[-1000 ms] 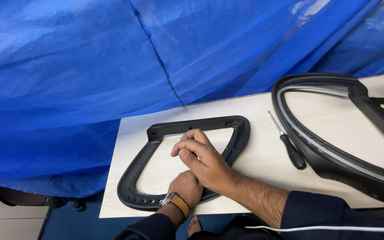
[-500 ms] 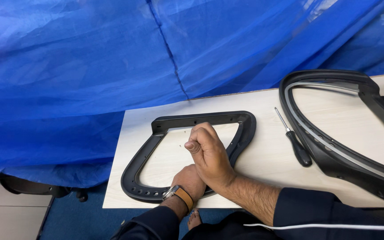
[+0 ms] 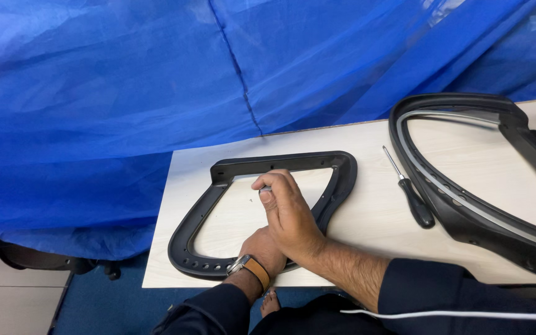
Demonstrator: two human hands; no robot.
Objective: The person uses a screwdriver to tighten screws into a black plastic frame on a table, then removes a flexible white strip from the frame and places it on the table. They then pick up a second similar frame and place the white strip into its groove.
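Pale wood surface [image 3: 367, 149], blue sheet [image 3: 125, 93] behind | small black frame [image 3: 209, 205] near left edge | right grip [image 3: 286, 211] pinching small grey piece [image 3: 264, 189] | left grip [image 3: 265, 248] under it, state unclear

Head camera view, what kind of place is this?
Probably a makeshift furniture assembly bench: a pale wooden tabletop holds two black plastic chair frames, small and large, and a black-handled screwdriver, with blue plastic sheeting draped behind.

Dark navy sleeves, white piping, tan-strapped wristwatch [image 3: 247, 267]

two black frames [image 3: 218, 205], one screwdriver [image 3: 412, 198]
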